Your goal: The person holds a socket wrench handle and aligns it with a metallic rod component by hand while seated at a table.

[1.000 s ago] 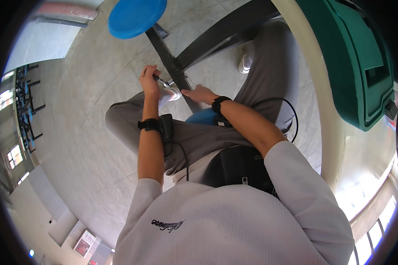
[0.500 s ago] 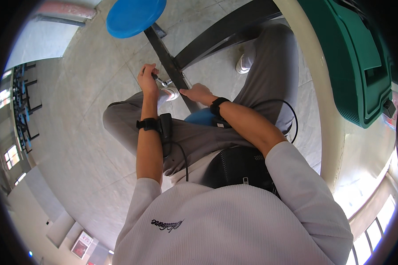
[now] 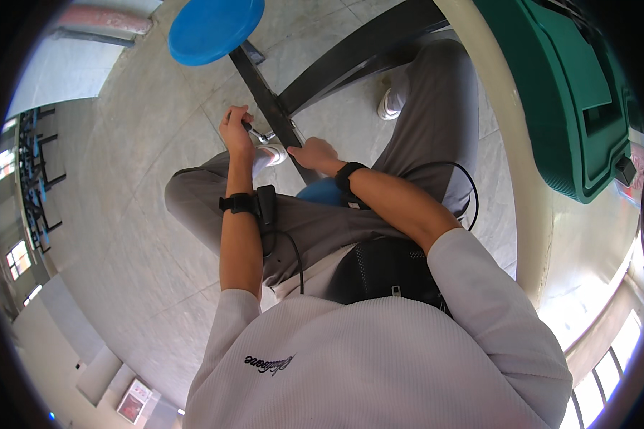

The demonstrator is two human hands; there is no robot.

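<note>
My left hand [image 3: 236, 130] is closed around the dark handle of a ratchet wrench [image 3: 262, 136]. Its shiny metal head reaches the left side of a black metal beam [image 3: 270, 104]. On the beam's right side, my right hand [image 3: 316, 154] has its fingers curled, with the thumb against the beam's edge. Whatever lies in those fingers is hidden from this view. The beam carries a round blue stool seat [image 3: 216, 28] at its far end. Another blue seat [image 3: 320, 191] shows partly beneath me, between my legs.
A wide curved black support [image 3: 358, 57] joins the beam from the right. The pale tabletop edge [image 3: 516, 143] runs along my right side, with a green plastic tool case [image 3: 562, 107] on it. A black cable [image 3: 472, 186] loops by my right forearm. Grey tiled floor [image 3: 136, 193] lies left.
Both hands stay at the beam, and the wrench looks almost the same. The whole view has shifted slightly, so the seat, beam and case sit a little further left.
</note>
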